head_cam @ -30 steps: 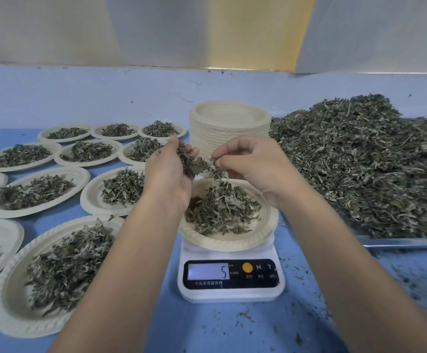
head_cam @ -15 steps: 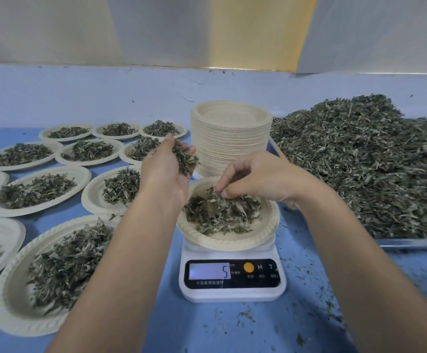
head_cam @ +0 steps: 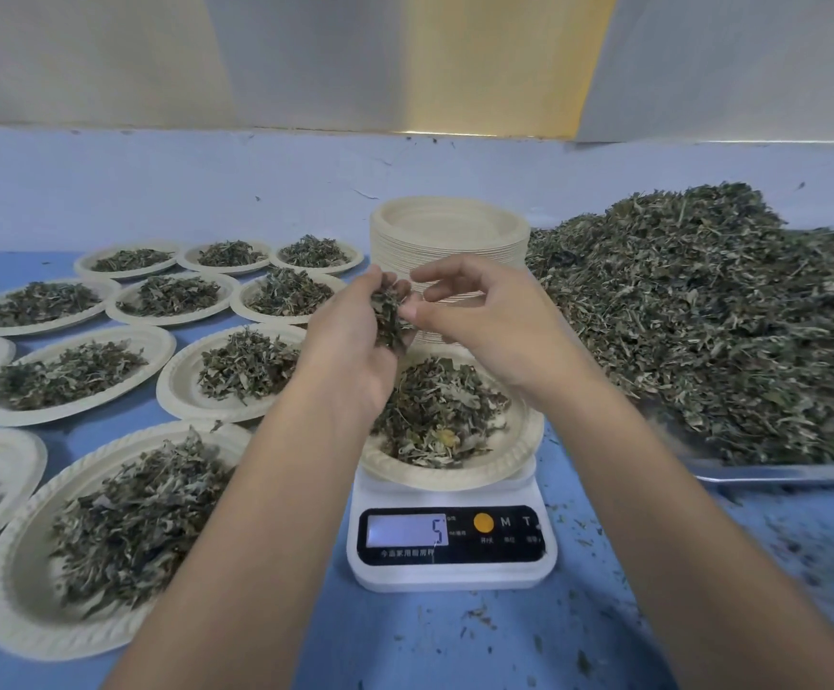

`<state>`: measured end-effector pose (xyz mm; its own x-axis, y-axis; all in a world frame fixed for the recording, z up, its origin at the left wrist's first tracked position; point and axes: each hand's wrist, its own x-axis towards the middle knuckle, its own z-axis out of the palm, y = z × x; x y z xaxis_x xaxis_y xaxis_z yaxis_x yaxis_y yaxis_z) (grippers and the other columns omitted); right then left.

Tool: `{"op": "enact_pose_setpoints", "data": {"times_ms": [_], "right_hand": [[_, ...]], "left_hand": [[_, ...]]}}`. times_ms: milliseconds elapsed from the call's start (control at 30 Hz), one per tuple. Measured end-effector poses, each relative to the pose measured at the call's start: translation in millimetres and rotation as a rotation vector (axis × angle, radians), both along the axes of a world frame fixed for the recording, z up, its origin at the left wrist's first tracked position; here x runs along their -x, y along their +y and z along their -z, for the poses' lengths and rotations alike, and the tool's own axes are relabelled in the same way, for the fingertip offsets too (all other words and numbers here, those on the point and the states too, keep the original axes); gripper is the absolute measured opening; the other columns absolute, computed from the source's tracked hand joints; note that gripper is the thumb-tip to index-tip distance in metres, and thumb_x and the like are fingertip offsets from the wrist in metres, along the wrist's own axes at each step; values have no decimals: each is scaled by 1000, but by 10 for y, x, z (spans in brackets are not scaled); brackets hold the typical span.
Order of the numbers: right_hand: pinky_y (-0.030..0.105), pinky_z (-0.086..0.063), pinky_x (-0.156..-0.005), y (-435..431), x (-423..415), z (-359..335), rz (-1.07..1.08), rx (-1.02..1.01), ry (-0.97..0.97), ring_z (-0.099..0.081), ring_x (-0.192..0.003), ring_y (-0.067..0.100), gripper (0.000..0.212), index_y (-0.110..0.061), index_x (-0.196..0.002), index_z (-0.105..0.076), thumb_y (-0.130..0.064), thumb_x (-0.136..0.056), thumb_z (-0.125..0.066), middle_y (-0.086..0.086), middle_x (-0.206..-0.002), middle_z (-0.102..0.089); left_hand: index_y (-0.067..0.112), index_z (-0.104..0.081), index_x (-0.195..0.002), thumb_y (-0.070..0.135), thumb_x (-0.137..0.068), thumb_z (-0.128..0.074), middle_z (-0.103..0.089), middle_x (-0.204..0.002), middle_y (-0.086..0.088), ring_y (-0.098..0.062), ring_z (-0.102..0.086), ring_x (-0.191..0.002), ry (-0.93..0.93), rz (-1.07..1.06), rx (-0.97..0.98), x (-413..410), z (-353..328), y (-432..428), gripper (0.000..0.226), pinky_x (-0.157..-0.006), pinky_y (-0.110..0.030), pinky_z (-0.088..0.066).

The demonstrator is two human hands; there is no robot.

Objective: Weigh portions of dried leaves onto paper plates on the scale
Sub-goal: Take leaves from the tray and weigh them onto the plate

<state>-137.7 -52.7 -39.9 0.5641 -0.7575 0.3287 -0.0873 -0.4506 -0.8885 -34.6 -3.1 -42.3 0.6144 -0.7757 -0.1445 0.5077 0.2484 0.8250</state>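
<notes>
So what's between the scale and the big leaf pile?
Head view: only blue table strewn with leaf crumbs, up to the metal tray under the pile.
</notes>
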Motion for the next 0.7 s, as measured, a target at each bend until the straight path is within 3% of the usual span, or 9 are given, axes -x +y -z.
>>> {"op": "enact_pose_setpoints", "data": {"times_ms": [67, 133, 167, 233, 300, 367, 533, 633, 700], "right_hand": [[46, -52, -91, 45, -31, 6, -12, 25, -16, -69, -89, 22, 26, -24, -95, -70, -16, -73, -81, 2, -95, -71], [40, -53, -89, 61, -47, 19, 8, 75, 0, -68, -85, 19, 28, -24, -95, -70, -12, -72, -81, -2, -91, -69], [34, -54, -87, 61, -50, 29, 20, 100, 7, -66, -82, 14, 28, -22, -96, -70, -11, -72, -81, -5, -88, -67], [19, -52, -79, 68, -52, 44, 32, 136, 4, -61, -75, 4, 25, -19, -93, -70, -9, -73, -80, -10, -82, -65], [9, -48, -70, 83, -59, 53, 35, 131, -9, -57, -67, -3, 21, -17, -90, -69, -6, -75, -78, -13, -77, -63], [10, -49, -67, 81, -68, 63, 42, 116, -26, -57, -63, -3, 19, -18, -86, -68, -4, -76, -76, -12, -73, -63], [36, -57, -80, 11, -55, 73, 76, 91, -46, -63, -68, 9, 20, -25, -78, -69, -6, -76, -76, -5, -70, -66], [47, -56, -81, -27, -39, 75, 83, 45, -61, -64, -70, 12, 19, -27, -76, -72, -8, -75, -76, 1, -71, -69], [52, -55, -80, -50, -27, 72, 86, 23, -78, -64, -70, 15, 21, -28, -72, -71, -7, -74, -75, 0, -69, -67]], "left_hand": [[12, -58, -82, 21, -99, -47, -67, -66, -1, -11, -62, -54, 1, 3, -15, 43, -12, 1, 22, -52, -19, -48], [10, -59, -95, 21, -99, -48, -69, -94, -10, -22, -68, -83, 22, 14, -12, 80, -28, 3, 16, -76, -31, -56], [10, -58, -95, 21, -99, -47, -67, -101, -12, -25, -65, -93, 25, 24, -10, 90, -33, 3, 16, -90, -37, -51], [11, -56, -84, 22, -99, -46, -64, -89, -9, -25, -59, -89, 19, 47, -1, 102, -31, 0, 21, -100, -41, -43], [11, -54, -78, 21, -100, -45, -58, -77, -7, -23, -56, -82, 35, 56, 19, 112, -27, -11, 26, -99, -41, -43], [9, -53, -79, 21, -100, -45, -57, -76, -8, -23, -58, -78, 53, 59, 37, 118, -26, -16, 26, -94, -40, -47], [11, -53, -78, 20, -101, -43, -58, -72, -5, -15, -55, -63, 51, 33, 21, 83, 2, -21, 26, -61, -27, -46], [13, -53, -79, 20, -101, -41, -59, -70, -2, -12, -54, -56, 39, -17, 9, 42, 7, -15, 27, -54, -23, -43], [11, -53, -81, 20, -102, -41, -59, -71, -2, -12, -55, -58, 78, -26, 30, -5, -1, -10, 25, -56, -23, -47]]}}
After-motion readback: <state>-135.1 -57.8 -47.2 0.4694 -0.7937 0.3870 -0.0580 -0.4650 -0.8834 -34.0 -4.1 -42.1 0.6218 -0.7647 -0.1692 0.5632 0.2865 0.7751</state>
